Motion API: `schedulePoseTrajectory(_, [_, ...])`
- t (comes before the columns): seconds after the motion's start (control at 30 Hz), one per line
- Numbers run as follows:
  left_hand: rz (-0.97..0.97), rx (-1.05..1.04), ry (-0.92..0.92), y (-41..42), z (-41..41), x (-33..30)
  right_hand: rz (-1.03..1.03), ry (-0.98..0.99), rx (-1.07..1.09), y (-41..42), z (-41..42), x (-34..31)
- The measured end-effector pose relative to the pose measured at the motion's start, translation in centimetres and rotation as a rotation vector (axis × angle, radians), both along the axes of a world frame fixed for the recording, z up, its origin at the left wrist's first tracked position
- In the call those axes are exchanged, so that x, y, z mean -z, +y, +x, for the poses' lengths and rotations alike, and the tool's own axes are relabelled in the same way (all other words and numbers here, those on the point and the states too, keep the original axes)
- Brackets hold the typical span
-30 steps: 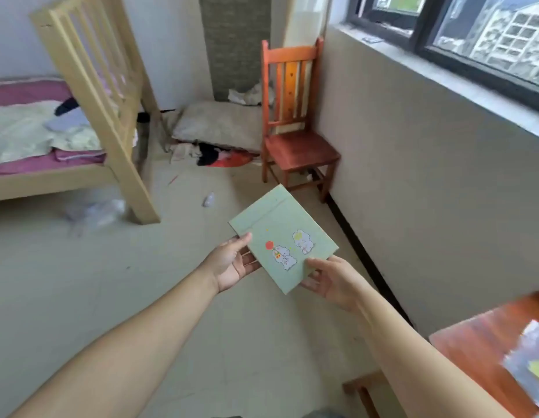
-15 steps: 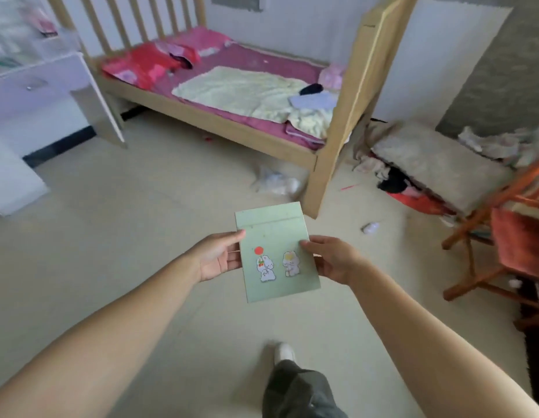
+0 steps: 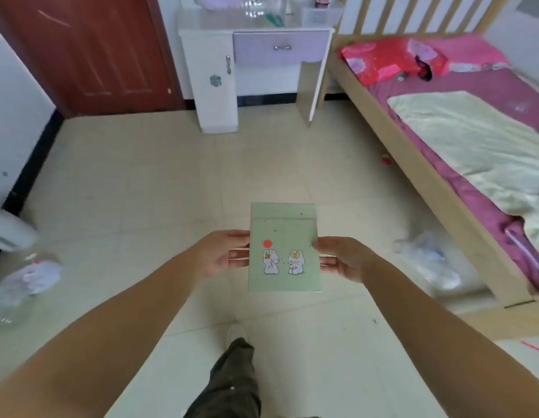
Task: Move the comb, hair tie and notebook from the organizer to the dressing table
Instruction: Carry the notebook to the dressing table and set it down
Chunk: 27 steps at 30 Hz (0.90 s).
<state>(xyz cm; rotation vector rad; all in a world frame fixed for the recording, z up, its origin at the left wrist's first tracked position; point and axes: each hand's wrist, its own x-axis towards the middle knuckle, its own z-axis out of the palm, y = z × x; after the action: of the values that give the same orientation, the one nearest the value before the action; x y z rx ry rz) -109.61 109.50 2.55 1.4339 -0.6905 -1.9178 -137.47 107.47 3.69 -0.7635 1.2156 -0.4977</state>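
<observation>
A pale green notebook (image 3: 283,247) with two cartoon rabbits on its cover is held flat in front of me over the floor. My left hand (image 3: 223,253) grips its left edge and my right hand (image 3: 342,258) grips its right edge. The white dressing table (image 3: 214,64) with a lilac drawer stands against the far wall, straight ahead and well beyond the notebook. Something green, perhaps the comb (image 3: 274,19), lies on its top, too blurred to be sure. No hair tie or organizer shows.
A wooden bed (image 3: 413,158) with pink bedding runs along the right. A brown door (image 3: 90,52) is at the far left. Plastic bags lie on the floor at left (image 3: 36,276) and by the bed (image 3: 428,260). My leg (image 3: 232,384) is below.
My view has swung left across the room, from the chair and window wall past the bed to the dressing table. Both hands have kept hold of the notebook throughout.
</observation>
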Motion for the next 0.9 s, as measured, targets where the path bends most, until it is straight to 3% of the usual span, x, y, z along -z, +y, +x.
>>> schedulePoseTrajectory(0.2, [0.023, -0.147, -0.065, -13.7, 6.9, 0.2, 0.043, -0.025, -0.112, -17.9, 7.5, 1.6])
schedulePoseTrajectory(0.37, [-0.013, -0.105, -0.074, -26.9, 10.8, -2.4, 0.036, -0.053, -0.073, -30.7, 11.0, -0.3])
schedulePoseTrajectory(0.63, [-0.032, -0.102, -0.085, -51.7, 10.6, -2.2, -0.015, -0.039, 0.018, -53.8, 11.3, -0.5])
schedulePoseTrajectory(0.9, [-0.005, -0.257, -0.066, -74.7, 12.2, -2.3, -0.022, 0.018, -0.108, -79.3, 13.7, -2.0])
